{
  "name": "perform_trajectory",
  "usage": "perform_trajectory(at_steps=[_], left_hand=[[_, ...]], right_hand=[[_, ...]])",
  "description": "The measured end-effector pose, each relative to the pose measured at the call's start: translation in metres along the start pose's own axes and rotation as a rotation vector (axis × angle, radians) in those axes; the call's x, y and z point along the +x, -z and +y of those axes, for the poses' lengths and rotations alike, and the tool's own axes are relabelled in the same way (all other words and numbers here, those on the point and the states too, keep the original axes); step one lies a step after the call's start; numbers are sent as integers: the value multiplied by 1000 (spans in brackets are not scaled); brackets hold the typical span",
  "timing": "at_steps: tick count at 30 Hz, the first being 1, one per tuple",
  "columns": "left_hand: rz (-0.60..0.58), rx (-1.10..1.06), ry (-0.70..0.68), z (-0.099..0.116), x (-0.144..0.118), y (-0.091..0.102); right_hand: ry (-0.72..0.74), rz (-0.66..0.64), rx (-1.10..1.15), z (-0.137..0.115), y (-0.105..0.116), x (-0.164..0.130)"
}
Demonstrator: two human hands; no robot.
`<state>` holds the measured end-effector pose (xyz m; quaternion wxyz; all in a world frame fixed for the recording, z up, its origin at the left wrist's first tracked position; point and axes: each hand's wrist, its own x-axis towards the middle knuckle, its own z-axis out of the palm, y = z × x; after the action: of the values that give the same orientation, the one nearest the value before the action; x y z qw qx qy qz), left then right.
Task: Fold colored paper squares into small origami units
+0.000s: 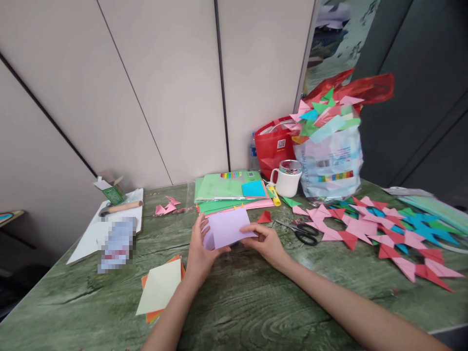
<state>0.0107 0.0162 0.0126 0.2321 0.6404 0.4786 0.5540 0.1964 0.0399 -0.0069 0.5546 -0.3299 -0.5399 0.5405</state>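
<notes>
Centrally, both hands meet on a lilac paper sheet (pixel 229 228) held just above the green wood-grain table (pixel 256 302). Left hand (pixel 199 251): fingers curled loosely round the sheet's left edge, thumb on top, pinching it; a fold of the paper curves under at that side. Right hand (pixel 266 241): fingers nearly closed, fingertips (pixel 248 229) pressed on the sheet's right edge, thumb below. Sheet tilted, far edge raised.

Near left of the hands: a pale yellow sheet (pixel 161 287) lying on orange sheets (pixel 155 314). Far side, just beyond the lilac sheet: a stack of coloured paper (pixel 226 192), mostly green, with a blue square (pixel 253 188) on top. Right of the stack: a white mug (pixel 287 179), a yellow glue stick (pixel 274 195), and a red bag (pixel 272 144) behind. A clear plastic bag (pixel 331 161) stuffed with folded paper pieces stands right of the mug. Black-handled scissors (pixel 302 231) lie just right of the right hand, apart from it. Folded paper stars (pixel 380 229) in pink, red and blue spread across the right of the table. Far left: white paper (pixel 91 234) with a wooden-handled tool (pixel 119 208) and a small green box (pixel 111 190).
</notes>
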Motion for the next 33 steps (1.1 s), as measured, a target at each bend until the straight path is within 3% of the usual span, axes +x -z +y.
perform_trajectory(at_steps=[4, 8, 14, 20, 23, 30, 33], left_hand=[[-56, -372, 281, 8, 0, -3], [-88, -502, 352, 18, -1, -5], [-26, -452, 370, 16, -2, -8], [-66, -315, 468, 21, -4, -7], [-75, -300, 450, 23, -3, -5], [-258, -460, 482, 21, -5, -8], [-255, -424, 510, 21, -6, -10]], right_hand=[[-23, -28, -77, -5, 1, -2], [-10, -83, -232, -7, 1, -5], [131, -57, -310, -4, 1, -4], [71, -85, -207, -5, 1, -6], [87, -84, -302, -4, 1, -8], [106, -24, -471, 0, 4, -7], [140, -11, -524, 1, 4, -7]])
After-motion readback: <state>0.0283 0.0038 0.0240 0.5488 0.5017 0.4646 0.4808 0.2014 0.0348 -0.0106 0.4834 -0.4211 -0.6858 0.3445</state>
